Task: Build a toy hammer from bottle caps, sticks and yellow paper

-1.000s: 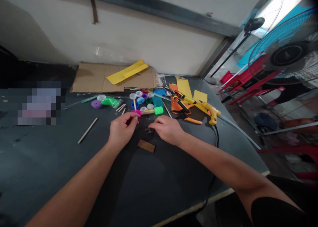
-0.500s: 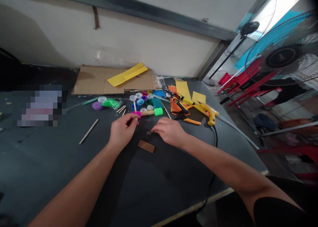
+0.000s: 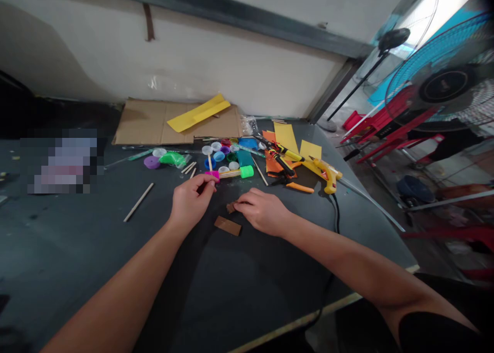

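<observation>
My left hand (image 3: 193, 201) is closed in a pinch at the near edge of a pink bottle cap (image 3: 212, 175). Craft sticks (image 3: 229, 174) join that cap to a green cap (image 3: 247, 172), and one more stick stands out from the pink cap toward the back. To the right, the fingers of my right hand (image 3: 264, 211) pinch a small crumpled brown scrap (image 3: 231, 207) just over the table. Below it lies a flat brown cardboard rectangle (image 3: 228, 226). My fingertips partly hide both held pieces.
Loose bottle caps (image 3: 218, 156) cluster behind my hands. At the right lie a yellow glue gun (image 3: 330, 178) with a black cord, orange-handled pliers (image 3: 300, 188) and yellow paper (image 3: 285, 137). A cardboard sheet (image 3: 146, 121) lies by the wall; a single stick (image 3: 139, 203) is at left.
The brown scrap at my right fingertips has turned and shows a broader face. My right hand has shifted slightly downward, while my left hand stays at the pink cap.
</observation>
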Demonstrator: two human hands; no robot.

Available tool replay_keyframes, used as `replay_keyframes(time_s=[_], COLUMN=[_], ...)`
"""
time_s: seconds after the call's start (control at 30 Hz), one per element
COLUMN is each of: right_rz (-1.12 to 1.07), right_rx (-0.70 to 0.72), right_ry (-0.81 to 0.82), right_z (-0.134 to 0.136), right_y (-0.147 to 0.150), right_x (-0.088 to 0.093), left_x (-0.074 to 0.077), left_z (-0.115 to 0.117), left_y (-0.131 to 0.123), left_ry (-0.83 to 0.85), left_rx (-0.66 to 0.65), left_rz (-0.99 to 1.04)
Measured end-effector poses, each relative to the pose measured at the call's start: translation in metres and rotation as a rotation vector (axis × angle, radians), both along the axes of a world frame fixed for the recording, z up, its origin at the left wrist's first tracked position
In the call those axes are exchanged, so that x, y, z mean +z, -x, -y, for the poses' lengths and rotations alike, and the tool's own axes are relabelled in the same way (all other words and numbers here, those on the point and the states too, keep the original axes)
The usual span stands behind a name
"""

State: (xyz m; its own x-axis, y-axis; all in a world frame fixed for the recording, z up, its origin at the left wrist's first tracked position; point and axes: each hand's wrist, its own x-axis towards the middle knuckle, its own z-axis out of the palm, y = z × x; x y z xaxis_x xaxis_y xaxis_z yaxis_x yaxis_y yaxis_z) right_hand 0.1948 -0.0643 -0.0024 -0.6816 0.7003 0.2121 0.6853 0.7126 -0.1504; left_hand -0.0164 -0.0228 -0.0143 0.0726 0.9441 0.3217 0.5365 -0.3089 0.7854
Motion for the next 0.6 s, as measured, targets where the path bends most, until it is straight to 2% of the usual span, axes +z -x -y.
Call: replay_keyframes(time_s=[0.13,0.27,0.37,0.6], right_rz=[-0.146,-0.153,-0.154,-0.169], right_rx=[-0.060,-0.130,-0.166,-0.137], right_ry=[0.130,0.243,0.225,0.115], right_z=[-0.010,-0.022,-0.025,-0.023], right_y=[0.002,0.008,0.013,0.012], right_x=[0.003,0.004,0.004,0.002], left_x=[-0.002,-0.003,-0.002,0.000], left_z=[0.000,-0.001,-0.001,0.000], left_y=[0.001,0.001,0.001,0.000], left_ry=[-0.011,-0.020,-0.023,-0.008], left_rx=[0.005,0.001,-0.007,-0.002], left_rz=[-0.021,-0.035,-0.036,-0.024])
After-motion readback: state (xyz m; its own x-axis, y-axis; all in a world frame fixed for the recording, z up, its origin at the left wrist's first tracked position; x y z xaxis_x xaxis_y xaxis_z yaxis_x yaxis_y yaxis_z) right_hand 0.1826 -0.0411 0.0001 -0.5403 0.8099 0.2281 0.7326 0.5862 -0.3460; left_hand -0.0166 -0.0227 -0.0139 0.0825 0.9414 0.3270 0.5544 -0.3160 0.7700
